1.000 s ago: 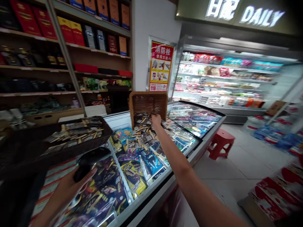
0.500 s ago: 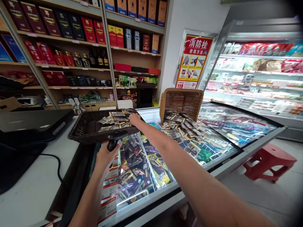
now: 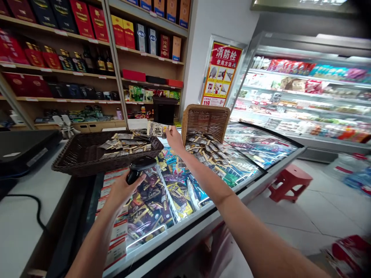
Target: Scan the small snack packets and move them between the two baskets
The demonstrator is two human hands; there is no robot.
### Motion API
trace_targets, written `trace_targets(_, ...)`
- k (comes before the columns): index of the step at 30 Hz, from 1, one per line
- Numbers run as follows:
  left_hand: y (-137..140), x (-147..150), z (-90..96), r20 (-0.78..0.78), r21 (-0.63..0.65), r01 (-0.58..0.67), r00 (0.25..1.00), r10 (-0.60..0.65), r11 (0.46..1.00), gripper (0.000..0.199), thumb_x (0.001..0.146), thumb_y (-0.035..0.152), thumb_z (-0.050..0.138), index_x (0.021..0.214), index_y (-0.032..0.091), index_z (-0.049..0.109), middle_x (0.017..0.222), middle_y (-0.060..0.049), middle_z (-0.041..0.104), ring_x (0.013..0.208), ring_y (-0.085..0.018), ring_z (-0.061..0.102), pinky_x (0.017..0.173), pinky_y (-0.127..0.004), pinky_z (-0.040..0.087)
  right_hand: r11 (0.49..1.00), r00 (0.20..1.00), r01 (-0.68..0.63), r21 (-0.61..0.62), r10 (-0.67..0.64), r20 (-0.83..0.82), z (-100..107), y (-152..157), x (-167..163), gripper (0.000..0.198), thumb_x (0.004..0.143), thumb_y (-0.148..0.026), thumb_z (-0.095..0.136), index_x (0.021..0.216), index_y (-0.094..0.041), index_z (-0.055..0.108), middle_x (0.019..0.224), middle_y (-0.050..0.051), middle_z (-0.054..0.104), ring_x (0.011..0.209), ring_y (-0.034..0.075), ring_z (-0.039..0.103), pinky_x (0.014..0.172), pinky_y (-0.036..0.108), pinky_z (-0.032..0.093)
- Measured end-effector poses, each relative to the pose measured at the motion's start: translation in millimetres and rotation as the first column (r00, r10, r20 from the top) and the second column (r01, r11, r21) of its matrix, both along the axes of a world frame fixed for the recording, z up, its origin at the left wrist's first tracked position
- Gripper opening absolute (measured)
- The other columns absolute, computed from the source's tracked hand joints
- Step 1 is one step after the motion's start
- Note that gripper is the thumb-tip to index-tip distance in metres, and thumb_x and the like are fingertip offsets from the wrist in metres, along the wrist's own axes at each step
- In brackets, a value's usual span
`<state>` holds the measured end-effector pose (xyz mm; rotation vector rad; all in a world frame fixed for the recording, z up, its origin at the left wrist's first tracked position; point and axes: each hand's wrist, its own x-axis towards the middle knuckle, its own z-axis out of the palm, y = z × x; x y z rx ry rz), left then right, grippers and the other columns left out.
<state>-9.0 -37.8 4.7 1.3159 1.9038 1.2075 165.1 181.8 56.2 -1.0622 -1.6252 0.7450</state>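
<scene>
My left hand (image 3: pixel 123 188) grips a black handheld barcode scanner (image 3: pixel 136 168) above the glass lid of the chest freezer (image 3: pixel 179 231). My right hand (image 3: pixel 174 138) holds a small snack packet (image 3: pixel 156 129) up between the two baskets. A dark brown wicker basket (image 3: pixel 81 156) with several packets in it sits at the left on the freezer's corner. A light wicker basket (image 3: pixel 206 119) lies tipped on its side on the lid, and a pile of packets (image 3: pixel 207 148) spills out of it.
A white counter (image 3: pixel 20 227) with a black device (image 3: pixel 20 150) and a cable lies at the left. Shelves of boxed goods (image 3: pixel 87 46) fill the back wall. An open chiller (image 3: pixel 304 88) stands at the right, with a red stool (image 3: pixel 290 181) on the floor beside the freezer.
My right hand took a packet from the spilled pile, reached over the dark basket, and now holds a packet up beside it. The left hand kept the scanner. The view swung left.
</scene>
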Motion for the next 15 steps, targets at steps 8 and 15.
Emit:
trace_targets(8,-11.7,30.9,8.1,0.108,-0.017,0.214,0.972,-0.21,0.977,0.058,0.065,0.072,0.091,0.076,0.024,0.061,0.053,0.006,0.054,0.052,-0.013,0.043,0.053,-0.025,0.031,0.934,0.84,-0.194,-0.3,0.001,-0.542,-55.5,-37.3,87.5,0.032,0.095,-0.048,0.082,0.089,-0.021,0.065,0.068,-0.007,0.058,0.053,0.009,0.056,0.052,0.021,0.044)
trace_targets(15,-8.7,31.0,10.8,0.115,-0.071,0.191,0.977,-0.182,0.979,0.065,0.056,0.074,0.096,0.076,0.023,0.062,0.055,0.005,0.054,0.052,-0.013,0.046,0.049,-0.024,0.033,0.897,0.826,-0.17,-0.408,-0.097,-0.555,-73.9,-43.5,85.3,0.036,0.09,-0.038,0.088,0.07,-0.021,0.063,0.056,-0.007,0.053,0.052,0.009,0.051,0.051,0.021,0.04)
